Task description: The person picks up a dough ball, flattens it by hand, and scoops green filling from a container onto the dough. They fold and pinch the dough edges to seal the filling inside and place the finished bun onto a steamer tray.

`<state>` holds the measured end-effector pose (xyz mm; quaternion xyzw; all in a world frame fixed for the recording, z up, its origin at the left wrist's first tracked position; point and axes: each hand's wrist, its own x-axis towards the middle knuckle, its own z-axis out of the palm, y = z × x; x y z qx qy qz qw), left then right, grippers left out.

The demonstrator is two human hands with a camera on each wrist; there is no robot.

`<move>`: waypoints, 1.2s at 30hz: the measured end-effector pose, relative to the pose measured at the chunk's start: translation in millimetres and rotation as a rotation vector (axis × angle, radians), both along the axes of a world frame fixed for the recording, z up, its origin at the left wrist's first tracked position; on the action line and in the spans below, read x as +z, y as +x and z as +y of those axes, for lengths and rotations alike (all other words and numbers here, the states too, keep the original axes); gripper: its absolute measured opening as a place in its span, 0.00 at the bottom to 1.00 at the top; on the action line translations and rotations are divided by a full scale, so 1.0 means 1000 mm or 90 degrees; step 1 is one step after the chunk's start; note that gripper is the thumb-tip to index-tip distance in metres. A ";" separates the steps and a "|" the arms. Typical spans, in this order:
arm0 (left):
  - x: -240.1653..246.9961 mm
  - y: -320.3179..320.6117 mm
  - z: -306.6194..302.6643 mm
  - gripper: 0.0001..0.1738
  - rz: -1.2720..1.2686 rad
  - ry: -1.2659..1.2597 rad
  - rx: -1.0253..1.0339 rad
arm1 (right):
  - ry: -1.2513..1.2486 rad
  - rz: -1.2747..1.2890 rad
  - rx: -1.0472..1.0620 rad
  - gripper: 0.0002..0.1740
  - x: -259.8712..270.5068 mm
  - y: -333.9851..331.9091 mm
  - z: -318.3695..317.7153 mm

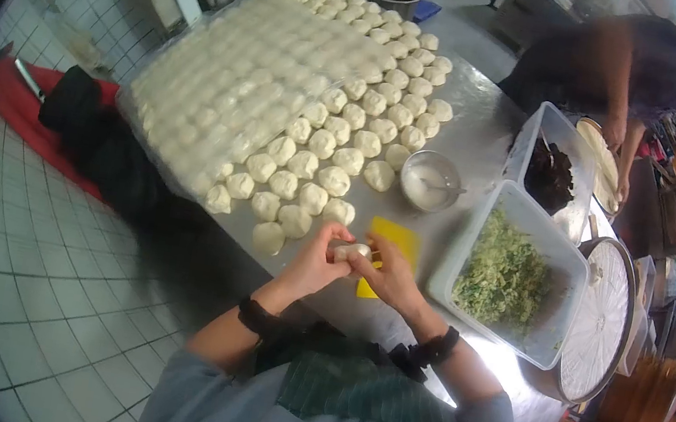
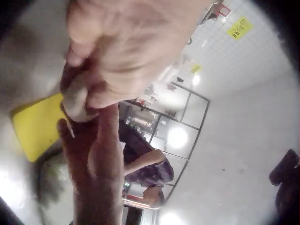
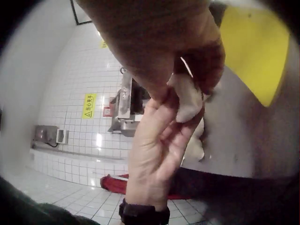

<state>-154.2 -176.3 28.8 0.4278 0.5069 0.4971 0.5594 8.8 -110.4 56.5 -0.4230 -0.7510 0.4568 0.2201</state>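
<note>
A small piece of pale dough (image 1: 352, 252) is pinched between both hands above the front edge of the metal table. The left hand (image 1: 319, 259) holds its left side with curled fingers; the right hand (image 1: 391, 278) grips the other side with thumb and fingers. In the right wrist view the dough (image 3: 188, 99) looks elongated, partly covered by the fingers. The left wrist view shows the dough (image 2: 76, 101) between the two hands. Just beyond the hands lies a yellow scraper (image 1: 393, 241), partly hidden by the right hand.
Rows of dough balls (image 1: 334, 180) fill the table's left, many under a plastic sheet (image 1: 226, 81). A metal bowl (image 1: 430, 181), a tub of chopped greens (image 1: 512, 276), a tub of dark filling (image 1: 551, 173) and a round steamer (image 1: 597, 328) stand right. Another person works at the far right.
</note>
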 end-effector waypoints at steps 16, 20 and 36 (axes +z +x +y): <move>-0.032 -0.013 -0.052 0.10 0.500 0.054 0.248 | 0.299 -0.059 0.187 0.24 -0.052 -0.025 -0.024; -0.034 -0.014 -0.046 0.10 0.083 -0.119 0.249 | 0.446 -0.091 0.289 0.30 -0.083 -0.037 -0.021; -0.043 -0.017 0.015 0.13 0.578 -0.051 0.019 | 0.405 -0.139 0.385 0.30 -0.068 0.021 -0.048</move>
